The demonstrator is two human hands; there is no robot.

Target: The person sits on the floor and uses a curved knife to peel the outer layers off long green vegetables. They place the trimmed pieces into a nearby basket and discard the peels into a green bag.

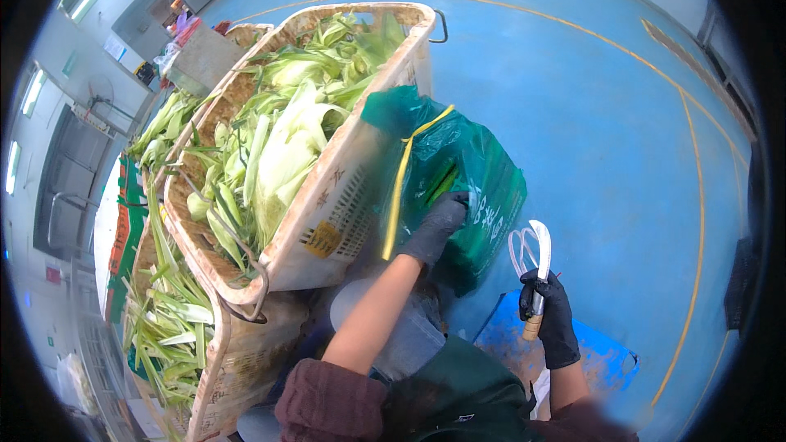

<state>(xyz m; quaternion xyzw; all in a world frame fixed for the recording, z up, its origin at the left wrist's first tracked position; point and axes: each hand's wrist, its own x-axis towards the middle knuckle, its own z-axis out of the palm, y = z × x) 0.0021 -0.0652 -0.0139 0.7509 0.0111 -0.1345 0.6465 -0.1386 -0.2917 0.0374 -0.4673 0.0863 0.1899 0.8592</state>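
Observation:
My left hand (443,221), in a black glove, lies against a green plastic bag (491,166) with its fingers bent; whether they grip the film is unclear. Inside the bag's opening, long green produce (442,183) partly shows. A yellow strap (399,196) hangs over the bag's near side. In my right hand (551,313), also gloved in black, is a tool with a curved pale blade (541,242), a metal collar and a wooden handle (532,327). Thin pale loops (521,248) stand beside the blade. The tool is upright, apart from the bag.
Left of the bag, a dirty white plastic crate (344,178) holds corn husks and husked leaves (288,159). It rests on another crate (245,344). More leaves (172,331) lie at far left. A soiled blue box (605,353) sits below my right hand on the blue floor (589,153).

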